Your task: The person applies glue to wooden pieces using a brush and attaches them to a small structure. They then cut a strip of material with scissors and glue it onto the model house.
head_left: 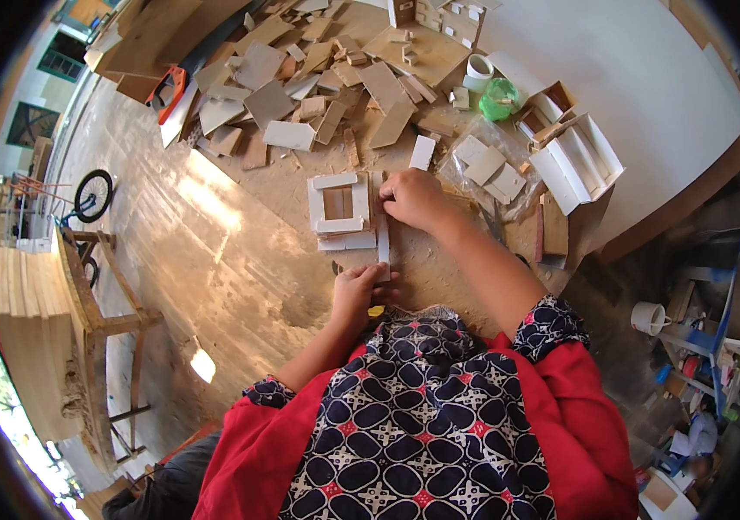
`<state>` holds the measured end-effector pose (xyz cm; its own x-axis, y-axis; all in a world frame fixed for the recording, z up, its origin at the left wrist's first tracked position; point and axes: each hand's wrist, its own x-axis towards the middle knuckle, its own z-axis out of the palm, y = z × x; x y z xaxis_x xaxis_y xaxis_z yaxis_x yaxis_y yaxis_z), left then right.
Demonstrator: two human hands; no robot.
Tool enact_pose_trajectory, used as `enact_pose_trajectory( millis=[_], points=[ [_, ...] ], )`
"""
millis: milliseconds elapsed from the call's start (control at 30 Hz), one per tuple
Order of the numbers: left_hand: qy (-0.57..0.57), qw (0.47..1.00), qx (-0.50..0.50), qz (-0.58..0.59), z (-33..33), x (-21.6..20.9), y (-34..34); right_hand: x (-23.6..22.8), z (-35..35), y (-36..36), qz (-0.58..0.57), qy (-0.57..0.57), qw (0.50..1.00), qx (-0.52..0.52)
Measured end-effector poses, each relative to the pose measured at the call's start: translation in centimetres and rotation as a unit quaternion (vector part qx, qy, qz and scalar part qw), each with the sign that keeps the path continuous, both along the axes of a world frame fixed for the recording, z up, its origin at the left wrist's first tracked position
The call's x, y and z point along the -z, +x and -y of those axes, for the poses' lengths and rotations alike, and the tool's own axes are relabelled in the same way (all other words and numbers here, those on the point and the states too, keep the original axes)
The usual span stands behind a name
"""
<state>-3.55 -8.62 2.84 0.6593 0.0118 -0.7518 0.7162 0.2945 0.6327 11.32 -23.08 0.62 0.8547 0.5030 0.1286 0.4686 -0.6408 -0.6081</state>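
Observation:
A small frame-like box (316, 208) of pale board pieces, with a square opening in its top, rests on the work table. Along its right side runs a thin pale strip (384, 240), reaching toward me. My left hand (359, 293) is closed, pinching the strip's near end between thumb and fingers. Farther up, my right hand (415, 199) is curled, with its fingertips closed on the strip's far part beside the box. Those fingertips partly cover the strip there. A white block with small dark marks (423, 152) lies just beyond my right hand.
Many wood offcuts (270, 102) are heaped at the far side, with an orange-handled saw (168, 94) at their left. Right of my hand are a plastic bag of pieces (493, 173), a green bundle (499, 100), a white cup (478, 73) and a white compartmented box (580, 160).

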Motion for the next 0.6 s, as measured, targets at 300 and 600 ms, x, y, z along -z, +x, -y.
enact_pose_trajectory(
  millis=[300, 600],
  points=[
    [0.008, 0.999, -0.028, 0.020, 0.4, 0.1, -0.3, -0.5, 0.8, -0.5, 0.000, -0.003, 0.999, -0.038],
    [-0.055, 0.998, 0.000, -0.035, -0.7, -0.5, 0.9, -1.9, -0.1, -1.1, 0.002, -0.067, 0.998, -0.018]
  ],
)
